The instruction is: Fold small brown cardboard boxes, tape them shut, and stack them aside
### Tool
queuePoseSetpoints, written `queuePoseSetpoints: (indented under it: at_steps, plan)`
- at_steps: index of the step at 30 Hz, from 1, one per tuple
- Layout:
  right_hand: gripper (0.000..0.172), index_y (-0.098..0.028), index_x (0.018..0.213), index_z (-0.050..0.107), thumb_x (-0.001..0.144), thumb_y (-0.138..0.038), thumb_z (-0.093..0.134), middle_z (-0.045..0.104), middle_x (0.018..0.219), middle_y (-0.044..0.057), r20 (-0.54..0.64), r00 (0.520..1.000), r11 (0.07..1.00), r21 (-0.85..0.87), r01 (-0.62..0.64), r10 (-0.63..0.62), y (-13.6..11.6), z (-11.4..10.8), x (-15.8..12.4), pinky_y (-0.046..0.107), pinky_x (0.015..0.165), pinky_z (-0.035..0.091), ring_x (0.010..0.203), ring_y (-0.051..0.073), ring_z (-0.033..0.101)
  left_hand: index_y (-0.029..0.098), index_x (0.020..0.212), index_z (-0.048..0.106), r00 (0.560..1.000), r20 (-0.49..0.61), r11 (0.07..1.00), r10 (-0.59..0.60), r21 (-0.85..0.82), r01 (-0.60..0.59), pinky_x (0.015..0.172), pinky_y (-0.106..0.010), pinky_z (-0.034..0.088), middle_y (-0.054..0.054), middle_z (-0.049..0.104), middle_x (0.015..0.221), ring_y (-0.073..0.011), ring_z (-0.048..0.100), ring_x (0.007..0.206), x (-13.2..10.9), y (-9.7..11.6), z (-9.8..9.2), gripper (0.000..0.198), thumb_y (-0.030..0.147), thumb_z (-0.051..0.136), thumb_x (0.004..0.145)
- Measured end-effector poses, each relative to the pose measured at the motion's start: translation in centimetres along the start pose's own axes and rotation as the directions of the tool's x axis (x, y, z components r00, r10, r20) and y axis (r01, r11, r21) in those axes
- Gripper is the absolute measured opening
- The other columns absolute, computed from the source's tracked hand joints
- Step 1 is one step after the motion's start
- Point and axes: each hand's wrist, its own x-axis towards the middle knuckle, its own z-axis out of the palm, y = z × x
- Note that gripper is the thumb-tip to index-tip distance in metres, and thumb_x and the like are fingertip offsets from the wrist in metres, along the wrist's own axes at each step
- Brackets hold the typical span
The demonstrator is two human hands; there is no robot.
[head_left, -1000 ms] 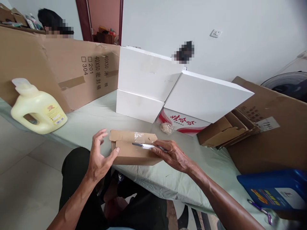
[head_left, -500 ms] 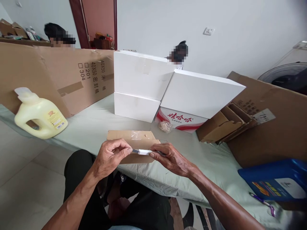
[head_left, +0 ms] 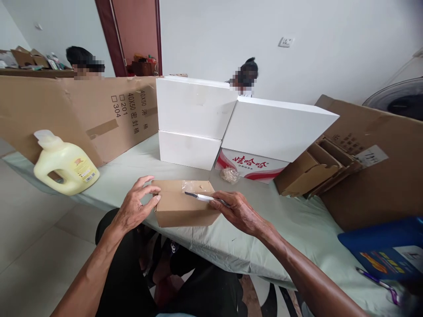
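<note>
A small brown cardboard box [head_left: 181,209] with clear tape on its top flap sits at the near edge of the pale green table [head_left: 139,163]. My left hand [head_left: 135,207] grips the box's left end, thumb and fingers pressed on its corner. My right hand [head_left: 238,212] is closed on a small white-handled knife [head_left: 201,197], whose blade lies across the box's top, pointing left toward the tape.
A cream jug [head_left: 64,164] lies at the left. Large brown cartons [head_left: 82,112], white boxes [head_left: 191,110] and a red-printed box [head_left: 251,165] line the back. Folded cardboard [head_left: 313,169] lies right, a blue container [head_left: 390,251] near right. Two people sit behind the boxes.
My left hand let go of the knife tip and took hold of the box's left end. The box's raised flap now lies flat, and the knife rests on top.
</note>
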Motion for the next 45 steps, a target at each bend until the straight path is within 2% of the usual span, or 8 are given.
queuePoseSetpoints:
  at_steps: [4, 7, 12, 18, 23, 29, 36, 45]
  plan:
    - [0.047, -0.021, 0.091, 0.063, 0.121, -0.048, 0.039, 0.064, 0.087, 0.002, 0.014, 1.0, 1.0, -0.01, 0.017, -0.017, -0.4, -0.1, 0.5, 0.029, 0.071, 0.037, 0.075, 0.015, 0.053, 0.024, 0.104, 0.073, 0.997, 0.055, 0.996, -0.047, -0.079, 0.051, 0.111, -0.047, 0.06, -0.013, 0.071, 0.15, -0.0311, 0.07, 0.138, 0.0, -0.7, 0.6, 0.02, 0.038, 0.059, 0.1]
    - [0.036, -0.022, 0.101, 0.065, 0.12, -0.043, 0.043, 0.065, 0.091, 0.002, -0.016, 0.998, 0.996, -0.07, 0.053, -0.055, -0.4, -0.2, 0.8, 0.028, 0.072, 0.038, 0.077, 0.015, 0.054, 0.024, 0.102, 0.068, 0.996, 0.024, 0.989, -0.09, -0.12, 0.092, 0.104, -0.044, 0.063, -0.013, 0.072, 0.15, -0.0296, 0.071, 0.136, -0.5, -0.6, 0.8, 0.016, 0.035, 0.056, 0.101]
    - [0.019, -0.023, 0.109, 0.065, 0.117, -0.035, 0.052, 0.063, 0.077, -0.001, -0.026, 0.998, 0.963, -0.268, 0.043, -0.051, -0.5, 0.1, 2.0, 0.029, 0.063, 0.027, 0.063, 0.015, 0.044, 0.024, 0.096, 0.065, 0.993, -0.061, 0.987, -0.102, -0.134, 0.093, 0.099, -0.041, 0.065, -0.015, 0.072, 0.151, -0.0295, 0.074, 0.131, -1.3, -0.3, 1.3, 0.009, 0.031, 0.059, 0.096]
    - [0.015, -0.021, 0.109, 0.067, 0.115, -0.026, 0.054, 0.077, 0.096, 0.007, -0.012, 0.994, 0.925, -0.369, 0.094, -0.106, -1.0, 1.0, 4.0, 0.03, 0.067, 0.028, 0.076, 0.019, 0.062, 0.024, 0.089, 0.066, 0.992, -0.089, 0.992, -0.086, -0.101, 0.077, 0.101, -0.042, 0.064, -0.015, 0.073, 0.148, -0.0303, 0.075, 0.129, -1.4, 0.5, 1.6, 0.011, 0.032, 0.062, 0.095]
    - [0.018, -0.021, 0.104, 0.066, 0.115, -0.028, 0.053, 0.075, 0.091, 0.006, -0.02, 0.994, 0.933, -0.349, 0.09, -0.104, -0.7, 1.2, 4.1, 0.03, 0.067, 0.031, 0.073, 0.018, 0.061, 0.024, 0.088, 0.067, 0.993, -0.039, 0.989, -0.112, -0.097, 0.108, 0.097, -0.041, 0.065, -0.015, 0.072, 0.15, -0.0309, 0.072, 0.135, -1.3, 0.8, 1.4, 0.015, 0.032, 0.058, 0.097]
    - [0.021, -0.021, 0.109, 0.069, 0.116, -0.033, 0.054, 0.076, 0.095, 0.007, -0.024, 0.994, 0.928, -0.36, 0.092, -0.108, -0.5, 1.1, 4.1, 0.03, 0.068, 0.034, 0.076, 0.019, 0.063, 0.024, 0.1, 0.067, 0.983, 0.063, 0.982, -0.17, -0.072, 0.174, 0.065, -0.03, 0.061, -0.015, 0.064, 0.157, -0.0303, 0.074, 0.127, -1.2, 1.5, 1.0, 0.018, 0.034, 0.053, 0.101]
    - [0.03, -0.021, 0.109, 0.072, 0.119, -0.033, 0.046, 0.076, 0.097, 0.008, 0.012, 0.992, 0.932, -0.341, 0.121, -0.125, -0.4, 0.7, 4.5, 0.031, 0.071, 0.035, 0.082, 0.02, 0.065, 0.026, 0.115, 0.074, 0.979, 0.141, 0.988, -0.148, 0.063, 0.14, 0.093, -0.044, 0.068, -0.013, 0.061, 0.156, -0.0326, 0.074, 0.123, -0.6, 2.3, 0.4, 0.027, 0.048, 0.067, 0.099]
    - [0.033, -0.019, 0.107, 0.074, 0.12, -0.034, 0.048, 0.075, 0.096, 0.007, 0.048, 0.982, 0.886, -0.425, 0.183, -0.18, -0.2, 0.4, 4.8, 0.032, 0.067, 0.028, 0.075, 0.017, 0.058, 0.025, 0.104, 0.074, 0.99, 0.126, 0.998, -0.058, -0.032, 0.062, 0.121, -0.054, 0.056, -0.014, 0.062, 0.161, -0.0351, 0.063, 0.147, -1.3, 2.0, 1.1, 0.021, 0.043, 0.064, 0.105]
